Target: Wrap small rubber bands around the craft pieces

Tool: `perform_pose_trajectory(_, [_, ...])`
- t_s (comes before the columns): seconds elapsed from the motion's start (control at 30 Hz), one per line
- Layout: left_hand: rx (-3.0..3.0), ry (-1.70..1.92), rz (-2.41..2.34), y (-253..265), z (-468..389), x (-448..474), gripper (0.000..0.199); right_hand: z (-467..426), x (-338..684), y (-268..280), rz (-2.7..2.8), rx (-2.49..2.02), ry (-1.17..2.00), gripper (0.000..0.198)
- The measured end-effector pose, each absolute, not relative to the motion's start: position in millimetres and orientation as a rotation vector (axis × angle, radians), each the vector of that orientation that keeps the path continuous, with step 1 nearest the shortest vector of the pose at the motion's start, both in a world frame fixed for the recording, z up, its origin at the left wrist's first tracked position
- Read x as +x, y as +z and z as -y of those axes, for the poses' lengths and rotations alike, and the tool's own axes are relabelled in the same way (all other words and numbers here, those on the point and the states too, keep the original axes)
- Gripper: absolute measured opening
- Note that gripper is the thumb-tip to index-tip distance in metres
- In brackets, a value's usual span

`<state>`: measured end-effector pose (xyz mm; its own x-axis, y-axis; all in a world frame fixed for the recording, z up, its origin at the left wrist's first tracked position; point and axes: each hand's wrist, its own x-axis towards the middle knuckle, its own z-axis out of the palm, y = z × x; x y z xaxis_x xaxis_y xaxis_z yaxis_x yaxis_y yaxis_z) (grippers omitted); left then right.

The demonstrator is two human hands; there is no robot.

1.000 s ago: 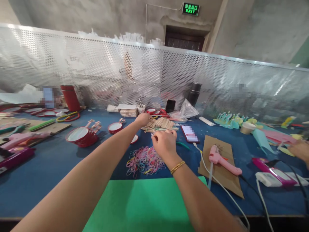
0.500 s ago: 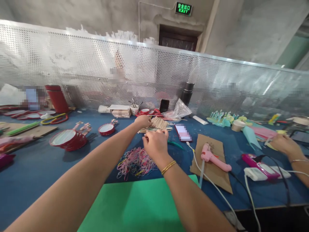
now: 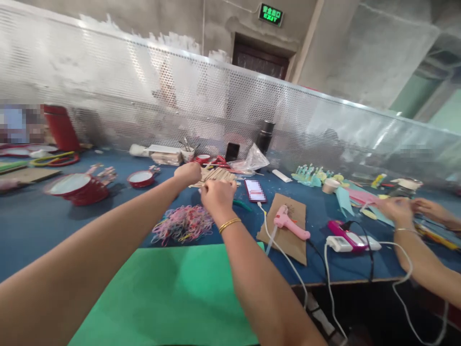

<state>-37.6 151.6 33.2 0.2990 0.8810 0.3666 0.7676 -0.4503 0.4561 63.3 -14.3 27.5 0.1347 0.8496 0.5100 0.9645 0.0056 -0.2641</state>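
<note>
From the head camera, both your hands are sitting out over the blue surface (image 3: 21,216), close together at the pile of flat wooden sticks (image 3: 218,175). Your left hand (image 3: 188,174) is bending downward at the pile's left end, fingers mostly hidden, so I'm not able to tell whether it's gripping a stick. Your right hand (image 3: 219,196) is covering the pile's near edge, fingers curling inward; whether anything is pinched there, I cannot tell either. A gold bracelet (image 3: 229,224) is circling that wrist.

Just on your side of the sticks, a tangled heap of thin coloured loops (image 3: 183,223) is lying between your forearms, and nearer still a green sheet (image 3: 169,293) is spreading out under them. Over to the right, a phone (image 3: 255,191) is showing a lit screen with a white cable running from it, and a pink glue gun (image 3: 288,225) is resting on a piece of cardboard (image 3: 298,250). Out left, a red-sided stack (image 3: 90,190) is leaning, with a smaller red round piece (image 3: 141,179) sitting near it. At far right, a co-worker's hands (image 3: 398,209) are hovering by some coloured paper (image 3: 360,197).
</note>
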Motion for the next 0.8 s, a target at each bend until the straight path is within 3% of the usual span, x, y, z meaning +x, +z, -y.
perform_pose_trajectory(0.1, [2.39,0.701,-1.669,31,-122,-61,0.014,12,71,25,1.678,-1.9,-0.238,0.025])
perform_pose_trajectory(0.37, [2.135,1.062,-1.32,3,-50,-100,0.019,14,86,23,1.583,-1.86,-0.108,0.029])
perform_pose_trajectory(0.8, [1.936,1.293,-1.275,5,-52,-115,0.028,2,87,12,1.771,-1.519,0.149,0.019])
